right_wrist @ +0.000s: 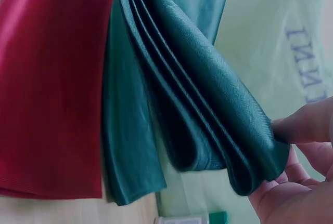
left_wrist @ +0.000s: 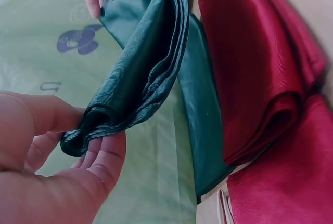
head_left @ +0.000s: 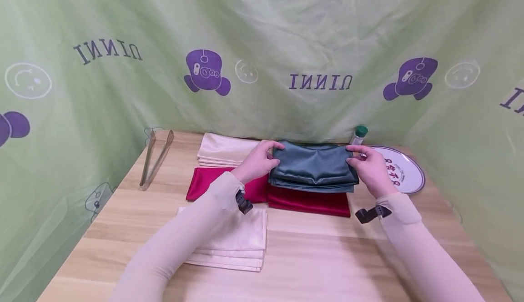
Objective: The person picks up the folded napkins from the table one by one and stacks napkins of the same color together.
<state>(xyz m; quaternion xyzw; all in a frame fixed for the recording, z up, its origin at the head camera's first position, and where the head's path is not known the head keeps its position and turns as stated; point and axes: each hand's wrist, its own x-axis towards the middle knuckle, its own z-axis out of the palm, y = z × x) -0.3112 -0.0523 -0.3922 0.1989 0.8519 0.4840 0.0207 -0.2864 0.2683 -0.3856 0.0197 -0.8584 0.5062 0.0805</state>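
Above the far side of the tabletop (head_left: 307,252), the left hand (head_left: 257,162) and right hand (head_left: 371,171) pinch opposite ends of the folded green satin cloth (head_left: 313,163), probably light, limp and slippery, so best gripped there through all layers.

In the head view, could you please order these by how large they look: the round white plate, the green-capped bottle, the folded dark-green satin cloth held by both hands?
1. Folded dark-green satin cloth
2. Round white plate, partly behind the right hand
3. Green-capped bottle
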